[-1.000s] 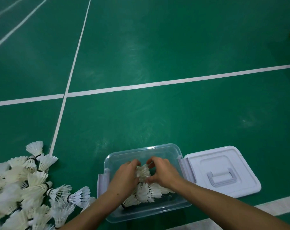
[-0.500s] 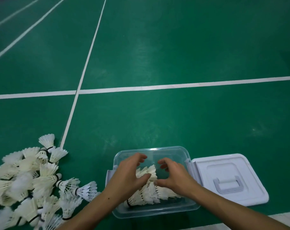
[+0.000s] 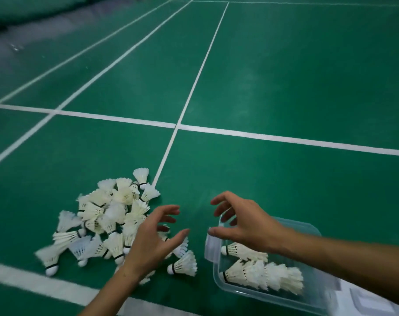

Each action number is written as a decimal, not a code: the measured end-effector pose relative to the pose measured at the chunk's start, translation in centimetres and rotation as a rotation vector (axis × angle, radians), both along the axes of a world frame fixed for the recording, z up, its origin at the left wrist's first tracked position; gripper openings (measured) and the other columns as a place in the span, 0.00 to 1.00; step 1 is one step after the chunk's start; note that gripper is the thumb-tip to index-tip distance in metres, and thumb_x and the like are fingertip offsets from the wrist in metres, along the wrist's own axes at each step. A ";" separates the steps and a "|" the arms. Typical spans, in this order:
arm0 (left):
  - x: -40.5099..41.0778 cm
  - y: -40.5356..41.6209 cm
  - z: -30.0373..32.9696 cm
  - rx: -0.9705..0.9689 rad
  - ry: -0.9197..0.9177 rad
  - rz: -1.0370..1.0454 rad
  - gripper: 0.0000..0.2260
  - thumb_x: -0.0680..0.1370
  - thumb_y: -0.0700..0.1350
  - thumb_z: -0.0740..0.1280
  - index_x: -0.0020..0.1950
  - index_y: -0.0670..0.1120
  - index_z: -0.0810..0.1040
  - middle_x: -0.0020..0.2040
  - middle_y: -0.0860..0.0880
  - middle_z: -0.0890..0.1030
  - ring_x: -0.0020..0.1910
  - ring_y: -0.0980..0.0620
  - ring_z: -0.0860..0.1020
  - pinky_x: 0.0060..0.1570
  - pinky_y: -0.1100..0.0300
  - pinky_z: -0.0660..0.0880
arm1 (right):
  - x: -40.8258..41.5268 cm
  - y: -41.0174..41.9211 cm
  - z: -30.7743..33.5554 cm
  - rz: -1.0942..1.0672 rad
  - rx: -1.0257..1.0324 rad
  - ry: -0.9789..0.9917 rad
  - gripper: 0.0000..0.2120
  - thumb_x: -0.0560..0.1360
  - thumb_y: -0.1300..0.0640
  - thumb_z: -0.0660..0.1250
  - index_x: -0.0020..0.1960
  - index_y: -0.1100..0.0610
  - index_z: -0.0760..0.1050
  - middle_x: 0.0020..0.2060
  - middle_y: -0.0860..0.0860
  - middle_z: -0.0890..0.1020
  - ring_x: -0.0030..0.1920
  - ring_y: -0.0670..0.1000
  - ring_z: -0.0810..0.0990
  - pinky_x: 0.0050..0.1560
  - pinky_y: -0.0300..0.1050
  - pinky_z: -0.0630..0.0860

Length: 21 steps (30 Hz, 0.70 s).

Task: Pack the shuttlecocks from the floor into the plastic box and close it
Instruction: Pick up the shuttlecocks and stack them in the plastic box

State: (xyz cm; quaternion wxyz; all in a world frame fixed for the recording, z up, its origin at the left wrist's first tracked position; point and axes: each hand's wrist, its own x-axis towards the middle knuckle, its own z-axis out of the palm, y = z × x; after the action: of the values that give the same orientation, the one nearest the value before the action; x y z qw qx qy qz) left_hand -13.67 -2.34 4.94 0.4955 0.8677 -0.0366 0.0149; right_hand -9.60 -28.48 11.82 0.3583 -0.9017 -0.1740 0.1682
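Note:
A heap of white feather shuttlecocks lies on the green court floor at lower left. The clear plastic box sits at lower right with several shuttlecocks stacked in rows inside. My left hand hovers open above the heap's right edge, fingers spread, holding nothing. My right hand is open over the box's left end, fingers spread toward the heap, empty. One loose shuttlecock lies between the heap and the box. The white lid shows only as a blurred corner at the bottom right.
White court lines cross the green floor; one runs under my left forearm along the bottom. A grey latch flap hangs on the box's left end. A dark padded wall stands at the far top left.
Both hands have let go of the shuttlecocks in the box and swung left toward the heap, open. The view has turned left, so box and lid sit at the right edge.

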 end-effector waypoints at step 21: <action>-4.6 9.7 -10.0 0.422 0.064 0.109 0.29 0.74 0.66 0.72 0.72 0.59 0.73 0.69 0.61 0.74 0.67 0.61 0.71 0.66 0.58 0.73 | 3.6 16.0 -14.1 0.216 -0.244 0.056 0.37 0.76 0.53 0.77 0.79 0.49 0.62 0.69 0.56 0.73 0.61 0.56 0.78 0.64 0.55 0.79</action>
State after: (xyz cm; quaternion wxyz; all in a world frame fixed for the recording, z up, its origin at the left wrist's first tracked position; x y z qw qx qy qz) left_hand -18.23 7.39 -5.10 0.3022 0.9529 0.0238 0.0060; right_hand -5.96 -12.53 -2.31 0.2309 -0.9095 -0.2381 0.2507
